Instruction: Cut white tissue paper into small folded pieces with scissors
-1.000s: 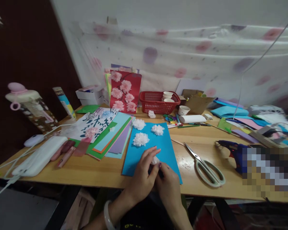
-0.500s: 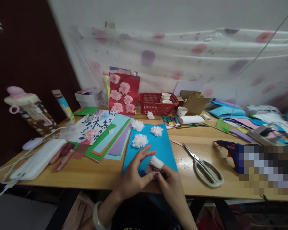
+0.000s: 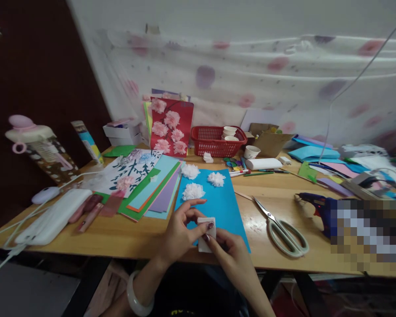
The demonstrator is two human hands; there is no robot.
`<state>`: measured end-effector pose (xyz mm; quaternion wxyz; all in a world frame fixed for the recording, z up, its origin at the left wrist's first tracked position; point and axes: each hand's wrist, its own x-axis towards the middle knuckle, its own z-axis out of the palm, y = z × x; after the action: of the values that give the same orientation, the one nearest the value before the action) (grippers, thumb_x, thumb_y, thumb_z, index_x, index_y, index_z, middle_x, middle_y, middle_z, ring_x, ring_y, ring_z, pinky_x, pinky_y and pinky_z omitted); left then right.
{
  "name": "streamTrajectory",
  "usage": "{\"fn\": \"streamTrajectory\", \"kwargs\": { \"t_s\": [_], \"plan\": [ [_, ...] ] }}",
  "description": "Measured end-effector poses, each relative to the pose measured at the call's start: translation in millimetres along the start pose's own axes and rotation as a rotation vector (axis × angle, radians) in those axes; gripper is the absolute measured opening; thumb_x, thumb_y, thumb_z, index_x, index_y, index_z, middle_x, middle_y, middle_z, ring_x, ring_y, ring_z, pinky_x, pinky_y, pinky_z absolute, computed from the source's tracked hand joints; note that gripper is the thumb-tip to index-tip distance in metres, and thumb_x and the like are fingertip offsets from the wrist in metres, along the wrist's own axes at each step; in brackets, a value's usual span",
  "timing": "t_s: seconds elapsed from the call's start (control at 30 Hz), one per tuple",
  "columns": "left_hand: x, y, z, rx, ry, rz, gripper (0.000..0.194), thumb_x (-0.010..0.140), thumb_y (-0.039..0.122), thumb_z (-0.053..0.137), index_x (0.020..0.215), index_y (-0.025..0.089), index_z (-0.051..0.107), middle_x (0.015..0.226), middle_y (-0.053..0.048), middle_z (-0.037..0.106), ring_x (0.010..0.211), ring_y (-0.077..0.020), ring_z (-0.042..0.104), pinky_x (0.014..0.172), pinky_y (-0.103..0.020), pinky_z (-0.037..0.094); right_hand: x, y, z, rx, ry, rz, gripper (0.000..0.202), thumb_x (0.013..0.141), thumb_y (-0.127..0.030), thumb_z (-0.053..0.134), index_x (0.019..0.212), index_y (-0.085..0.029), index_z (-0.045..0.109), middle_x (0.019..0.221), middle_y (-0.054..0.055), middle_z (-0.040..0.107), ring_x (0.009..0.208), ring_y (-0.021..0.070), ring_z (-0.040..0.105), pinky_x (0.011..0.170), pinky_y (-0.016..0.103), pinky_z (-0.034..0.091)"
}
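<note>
Between my two hands is a small folded piece of white tissue paper [image 3: 205,245], upright above the near edge of a blue sheet of paper [image 3: 222,198]. My left hand [image 3: 181,231] pinches its upper part with thumb and fingers. From the other side my right hand [image 3: 232,248] grips it, thumb on the front face. Three fluffy white paper flowers lie on the far half of the sheet: one at the back left [image 3: 190,171], one at the right [image 3: 216,178] and one nearer [image 3: 193,191]. My hands cover the sheet's near left part.
To the right lie scissors [image 3: 285,231] and a blue glue gun [image 3: 318,207]. Coloured papers [image 3: 165,200] are piled at the left, beside a white power bank [image 3: 54,215]. Behind stand a red card with pink flowers [image 3: 171,125] and a red basket [image 3: 214,143] holding paper cups.
The white tissue paper has been turned from a slanted, bunched position to upright, its flat face now showing. My left fingers have closed onto it. The blue sheet has shifted slightly to the right.
</note>
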<state>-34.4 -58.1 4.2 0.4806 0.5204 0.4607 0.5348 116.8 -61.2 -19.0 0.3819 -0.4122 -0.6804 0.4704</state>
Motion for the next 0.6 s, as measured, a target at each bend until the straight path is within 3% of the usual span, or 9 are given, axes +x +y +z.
{"fn": "streamTrajectory", "kwargs": {
  "t_s": [0.23, 0.37, 0.47, 0.6],
  "plan": [
    [-4.6, 6.7, 3.8, 0.171, -0.029, 0.084, 0.047, 0.075, 0.017, 0.071, 0.119, 0.022, 0.057, 0.082, 0.003, 0.072, 0.085, -0.0138, 0.065, 0.094, -0.028, 0.043, 0.7, -3.2, -3.3, 0.298, -0.042, 0.130, 0.042, 0.082, -0.053, 0.062, 0.094, -0.015, 0.076, 0.072, 0.003, 0.070, 0.067, 0.0189, 0.059, 0.060, 0.026, 0.043],
    [-10.6, 4.9, 3.9, 0.245, 0.004, 0.169, 0.046, 0.075, 0.015, 0.071, 0.118, 0.025, 0.058, 0.080, 0.004, 0.076, 0.089, -0.0148, 0.066, 0.096, -0.029, 0.042, -0.1, -3.4, -7.2, 0.390, -0.035, 0.166, 0.037, 0.078, -0.050, 0.068, 0.096, -0.019, 0.077, 0.080, 0.005, 0.074, 0.080, 0.0235, 0.065, 0.073, 0.032, 0.050],
    [-14.1, 1.4, 3.1, 0.361, 0.025, 0.334, 0.048, 0.074, 0.007, 0.070, 0.117, 0.027, 0.059, 0.079, 0.005, 0.077, 0.092, -0.0164, 0.064, 0.091, -0.029, 0.045, -0.5, -2.0, -7.4, 0.513, -0.013, 0.214, 0.036, 0.074, -0.049, 0.073, 0.096, -0.020, 0.077, 0.089, 0.007, 0.076, 0.082, 0.0255, 0.068, 0.072, 0.035, 0.054],
    [-14.8, -4.8, 2.3, 0.482, 0.032, 0.655, 0.046, 0.076, 0.002, 0.066, 0.115, 0.026, 0.059, 0.086, 0.003, 0.077, 0.089, -0.0169, 0.064, 0.088, -0.032, 0.046, -0.7, 0.1, -6.6, 0.553, 0.029, 0.231, 0.034, 0.074, -0.046, 0.074, 0.096, -0.020, 0.076, 0.089, 0.007, 0.076, 0.077, 0.0229, 0.069, 0.068, 0.032, 0.054]
  ]
}}
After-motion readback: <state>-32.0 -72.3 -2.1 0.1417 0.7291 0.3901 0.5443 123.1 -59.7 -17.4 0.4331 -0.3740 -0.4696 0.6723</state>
